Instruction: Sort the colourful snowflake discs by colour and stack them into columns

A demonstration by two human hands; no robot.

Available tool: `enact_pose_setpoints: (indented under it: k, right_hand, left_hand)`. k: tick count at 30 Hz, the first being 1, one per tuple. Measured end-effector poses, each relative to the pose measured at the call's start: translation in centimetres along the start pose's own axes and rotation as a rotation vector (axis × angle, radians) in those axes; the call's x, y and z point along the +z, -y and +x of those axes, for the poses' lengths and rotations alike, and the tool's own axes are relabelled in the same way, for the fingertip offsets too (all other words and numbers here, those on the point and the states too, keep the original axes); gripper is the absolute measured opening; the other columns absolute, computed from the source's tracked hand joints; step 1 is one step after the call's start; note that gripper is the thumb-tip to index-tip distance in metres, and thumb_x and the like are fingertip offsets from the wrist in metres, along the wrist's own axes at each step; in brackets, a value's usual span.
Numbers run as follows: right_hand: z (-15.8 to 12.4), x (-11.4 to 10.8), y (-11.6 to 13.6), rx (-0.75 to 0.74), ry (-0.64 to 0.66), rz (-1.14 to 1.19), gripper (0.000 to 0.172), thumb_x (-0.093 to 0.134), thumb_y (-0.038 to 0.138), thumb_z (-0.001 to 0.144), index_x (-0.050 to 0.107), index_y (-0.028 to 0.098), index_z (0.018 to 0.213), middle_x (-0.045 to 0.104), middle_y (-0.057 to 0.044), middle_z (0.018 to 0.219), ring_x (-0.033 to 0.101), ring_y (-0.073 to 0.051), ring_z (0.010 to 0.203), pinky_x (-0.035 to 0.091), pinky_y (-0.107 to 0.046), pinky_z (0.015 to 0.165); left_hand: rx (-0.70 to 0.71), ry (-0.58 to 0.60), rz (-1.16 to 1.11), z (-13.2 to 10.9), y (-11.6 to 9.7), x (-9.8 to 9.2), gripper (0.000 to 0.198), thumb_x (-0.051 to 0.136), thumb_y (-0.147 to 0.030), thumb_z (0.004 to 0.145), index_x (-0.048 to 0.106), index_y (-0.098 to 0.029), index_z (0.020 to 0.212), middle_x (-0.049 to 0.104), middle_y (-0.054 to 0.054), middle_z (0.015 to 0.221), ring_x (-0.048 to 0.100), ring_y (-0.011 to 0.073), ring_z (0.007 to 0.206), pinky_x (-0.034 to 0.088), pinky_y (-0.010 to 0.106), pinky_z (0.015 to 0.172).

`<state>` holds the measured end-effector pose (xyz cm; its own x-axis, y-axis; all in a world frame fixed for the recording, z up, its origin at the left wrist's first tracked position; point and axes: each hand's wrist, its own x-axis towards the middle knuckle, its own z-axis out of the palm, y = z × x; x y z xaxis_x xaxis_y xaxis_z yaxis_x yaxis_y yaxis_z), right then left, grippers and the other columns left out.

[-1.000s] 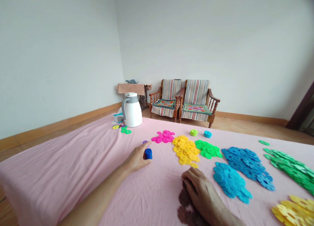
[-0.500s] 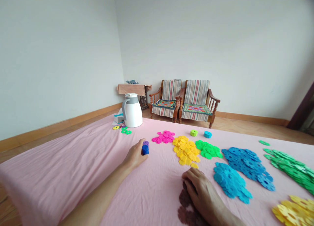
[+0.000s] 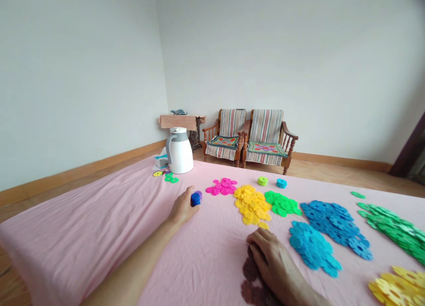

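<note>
Blue disc stack (image 3: 195,199) sat pinched in my left hand (image 3: 181,210) (tight, to hold it together); my right hand (image 3: 274,257) lay, fingers pressed together, over maroon discs (image 3: 250,270).

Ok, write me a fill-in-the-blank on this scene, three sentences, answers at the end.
A stack of ____ plastic discs sits at the fingertips of the left hand.
The yellow disc pile, just beyond the right hand, lies between the magenta pile and the ____ pile.
Past the sheet, two wooden ____ with striped backs stand against the wall.

Missing words: blue, green, armchairs.
</note>
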<state>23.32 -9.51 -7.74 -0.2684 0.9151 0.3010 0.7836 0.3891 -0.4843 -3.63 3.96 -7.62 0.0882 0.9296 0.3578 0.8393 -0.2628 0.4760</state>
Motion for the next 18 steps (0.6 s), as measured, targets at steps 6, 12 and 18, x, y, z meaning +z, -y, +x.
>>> enact_pose_setpoints:
  k: [6,12,18]
  right_hand:
    - [0.0,0.3,-0.4,0.008,-0.047,0.102,0.026,0.032,0.027,0.093,0.055,0.02,0.083,0.057,-0.003,0.084,0.053,-0.016,0.08,0.04,-0.03,0.074]
    - [0.4,-0.2,-0.9,0.063,-0.219,0.214,0.032,0.029,0.035,0.094,0.054,0.021,0.079,0.057,-0.004,0.085,0.054,-0.017,0.081,0.04,-0.029,0.074]
    - [0.6,-0.3,-1.8,0.113,-0.275,0.198,0.034,0.03,0.038,0.092,0.054,0.021,0.074,0.06,-0.005,0.083,0.057,-0.018,0.082,0.041,-0.029,0.075]
  left_hand:
    - [0.034,-0.164,-0.008,-0.4,0.4,-0.5,0.068,0.066,-0.031,0.067,0.038,-0.016,0.127,0.056,0.006,0.096,0.057,0.0182,0.08,0.046,0.03,0.074]
    - [0.242,-0.271,-0.109,-1.6,-1.9,-1.4,0.025,0.051,-0.027,0.082,0.052,-0.018,0.105,0.055,0.001,0.079,0.053,0.0129,0.066,0.045,0.025,0.066]
    - [0.567,0.143,-0.067,-4.3,-5.5,0.1,0.01,0.048,-0.015,0.083,0.057,-0.017,0.078,0.056,0.0,0.073,0.052,0.0121,0.067,0.04,0.022,0.064]
